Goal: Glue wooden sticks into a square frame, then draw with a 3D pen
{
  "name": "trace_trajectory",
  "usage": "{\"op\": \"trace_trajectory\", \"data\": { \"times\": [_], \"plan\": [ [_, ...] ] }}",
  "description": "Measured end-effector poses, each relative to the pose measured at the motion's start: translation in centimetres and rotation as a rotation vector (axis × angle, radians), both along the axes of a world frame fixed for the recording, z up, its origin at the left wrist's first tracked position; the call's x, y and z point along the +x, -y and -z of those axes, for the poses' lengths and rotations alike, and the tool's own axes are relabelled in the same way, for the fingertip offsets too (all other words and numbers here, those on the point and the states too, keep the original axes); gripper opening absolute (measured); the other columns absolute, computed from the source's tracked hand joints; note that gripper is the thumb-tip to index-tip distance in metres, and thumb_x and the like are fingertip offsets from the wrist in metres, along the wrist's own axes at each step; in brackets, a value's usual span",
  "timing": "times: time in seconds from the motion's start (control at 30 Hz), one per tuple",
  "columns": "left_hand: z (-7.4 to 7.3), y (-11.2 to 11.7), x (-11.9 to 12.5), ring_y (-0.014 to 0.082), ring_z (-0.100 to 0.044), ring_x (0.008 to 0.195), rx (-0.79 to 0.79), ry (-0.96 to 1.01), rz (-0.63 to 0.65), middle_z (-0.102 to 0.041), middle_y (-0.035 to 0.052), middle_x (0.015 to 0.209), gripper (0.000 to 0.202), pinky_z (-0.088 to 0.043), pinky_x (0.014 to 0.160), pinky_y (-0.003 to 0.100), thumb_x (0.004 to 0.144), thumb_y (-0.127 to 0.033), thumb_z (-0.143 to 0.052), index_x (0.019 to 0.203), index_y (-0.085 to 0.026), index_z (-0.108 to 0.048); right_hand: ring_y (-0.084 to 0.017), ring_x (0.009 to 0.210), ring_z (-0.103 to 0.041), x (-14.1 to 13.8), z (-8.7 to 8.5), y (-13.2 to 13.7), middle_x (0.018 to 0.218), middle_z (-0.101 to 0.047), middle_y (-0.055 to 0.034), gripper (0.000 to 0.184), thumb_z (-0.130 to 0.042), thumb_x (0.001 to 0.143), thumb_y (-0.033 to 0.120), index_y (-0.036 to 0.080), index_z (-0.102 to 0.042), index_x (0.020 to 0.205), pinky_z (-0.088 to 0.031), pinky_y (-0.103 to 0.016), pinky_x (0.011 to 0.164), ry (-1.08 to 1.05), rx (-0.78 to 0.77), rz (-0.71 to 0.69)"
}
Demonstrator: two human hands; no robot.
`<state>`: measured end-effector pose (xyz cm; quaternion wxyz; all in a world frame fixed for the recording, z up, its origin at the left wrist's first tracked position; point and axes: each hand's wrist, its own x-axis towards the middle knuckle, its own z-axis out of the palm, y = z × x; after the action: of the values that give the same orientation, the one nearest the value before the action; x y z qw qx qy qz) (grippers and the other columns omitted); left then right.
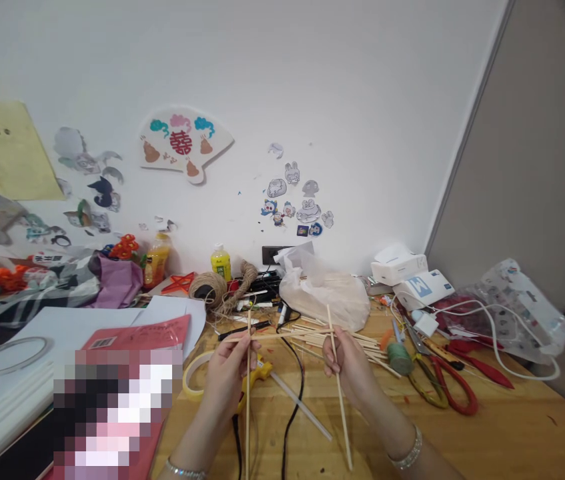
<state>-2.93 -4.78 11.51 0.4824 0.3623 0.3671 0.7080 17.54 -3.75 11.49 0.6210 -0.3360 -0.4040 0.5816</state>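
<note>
My left hand [226,375] is closed around an upright thin bamboo stick [248,407], where a horizontal stick [282,335] crosses it near the top. My right hand [348,363] pinches a second upright stick [338,387] at the other end of that crossbar. Together the three sticks make a frame held just above the wooden table [487,440]. A pile of loose bamboo sticks [362,350] lies behind my right hand.
A yellow glue gun [257,375] and black cable [295,400] lie under the hands. Tape roll [193,381], twine spool [208,288], red scissors [449,380], green spool [400,358], white plastic bag [325,293], white boxes [415,277] and red paper [147,333] crowd the table.
</note>
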Motion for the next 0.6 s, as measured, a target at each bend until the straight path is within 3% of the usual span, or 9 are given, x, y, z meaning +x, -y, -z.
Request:
{"op": "trace_trajectory", "data": {
  "times": [0.2, 0.6],
  "plan": [
    [0.12, -0.07, 0.03, 0.0083, -0.051, 0.047, -0.009, 0.010, -0.002, -0.066, -0.0002, 0.060, 0.040, -0.030, 0.041, 0.018, 0.058, -0.042, -0.078, 0.083, -0.015, -0.065, -0.009, 0.042, -0.038, -0.09, -0.20, 0.09, 0.051, -0.050, 0.0042, 0.039, -0.067, 0.066, 0.056, 0.019, -0.054, 0.060, -0.042, -0.025, 0.043, -0.038, -0.014, 0.034],
    [0.01, 0.04, 0.15, 0.0089, -0.053, 0.049, -0.004, 0.009, 0.005, -0.065, -0.0016, 0.058, 0.032, -0.033, 0.042, 0.018, 0.061, -0.039, -0.077, 0.078, -0.017, -0.063, -0.010, 0.045, -0.037, -0.02, -0.63, 0.33, 0.051, -0.049, 0.0045, 0.037, -0.069, 0.064, 0.055, 0.019, -0.058, 0.066, -0.042, -0.025, 0.044, -0.092, -0.019, 0.000]
  ]
}}
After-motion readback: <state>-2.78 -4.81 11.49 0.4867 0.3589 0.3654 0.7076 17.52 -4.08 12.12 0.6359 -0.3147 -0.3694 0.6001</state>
